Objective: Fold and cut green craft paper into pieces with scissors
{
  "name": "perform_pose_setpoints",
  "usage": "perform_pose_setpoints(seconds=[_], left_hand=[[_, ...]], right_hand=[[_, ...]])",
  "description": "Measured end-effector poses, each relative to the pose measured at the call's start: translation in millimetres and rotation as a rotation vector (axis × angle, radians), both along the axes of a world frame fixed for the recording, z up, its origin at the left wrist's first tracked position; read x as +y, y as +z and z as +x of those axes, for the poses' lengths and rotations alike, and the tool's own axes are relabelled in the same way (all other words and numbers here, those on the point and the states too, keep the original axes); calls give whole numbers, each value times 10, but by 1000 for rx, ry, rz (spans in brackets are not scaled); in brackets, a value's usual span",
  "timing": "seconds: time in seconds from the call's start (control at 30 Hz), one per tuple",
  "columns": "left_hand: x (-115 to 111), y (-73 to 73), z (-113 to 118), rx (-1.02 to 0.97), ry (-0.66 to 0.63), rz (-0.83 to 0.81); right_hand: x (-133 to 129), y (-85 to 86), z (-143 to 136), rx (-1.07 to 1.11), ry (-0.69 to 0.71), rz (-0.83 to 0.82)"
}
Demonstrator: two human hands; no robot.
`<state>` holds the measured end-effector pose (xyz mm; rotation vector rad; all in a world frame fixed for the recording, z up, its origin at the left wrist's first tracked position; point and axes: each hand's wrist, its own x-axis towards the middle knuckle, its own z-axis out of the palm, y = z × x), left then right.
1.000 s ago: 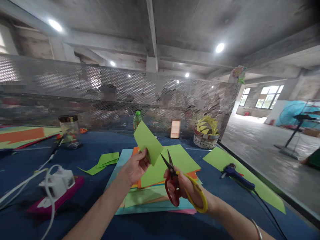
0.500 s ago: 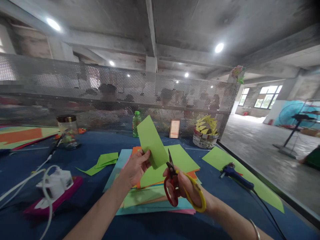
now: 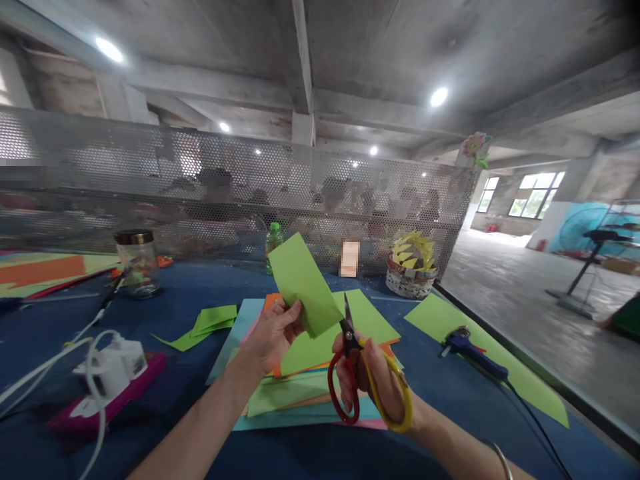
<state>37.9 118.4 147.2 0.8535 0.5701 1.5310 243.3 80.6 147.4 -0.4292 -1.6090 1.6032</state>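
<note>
The left hand (image 3: 275, 333) pinches a green card (image 3: 306, 287); the right hand (image 3: 386, 379) grips scissors (image 3: 349, 337) at the card's right corner. Below lies a paper stack (image 3: 293, 393).

No words, brands, numbers or signs can be read anywhere, since the surface of the green-capped bottle (image 3: 274, 237) is too small to make out and the little upright panel (image 3: 349, 259) at the back of the desk (image 3: 210, 281) is blurred into coarse blocks.
</note>
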Motion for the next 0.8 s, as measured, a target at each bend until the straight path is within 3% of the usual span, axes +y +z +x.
perform_pose_setpoints(seconds=[0.6, 0.8], left_hand=[[-52, 37, 31, -26, -13, 9], [-62, 26, 56, 19, -35, -10]], right_hand=[[-72, -219, -75, 153, -97, 40], [-43, -215, -78, 141, -62, 64]])
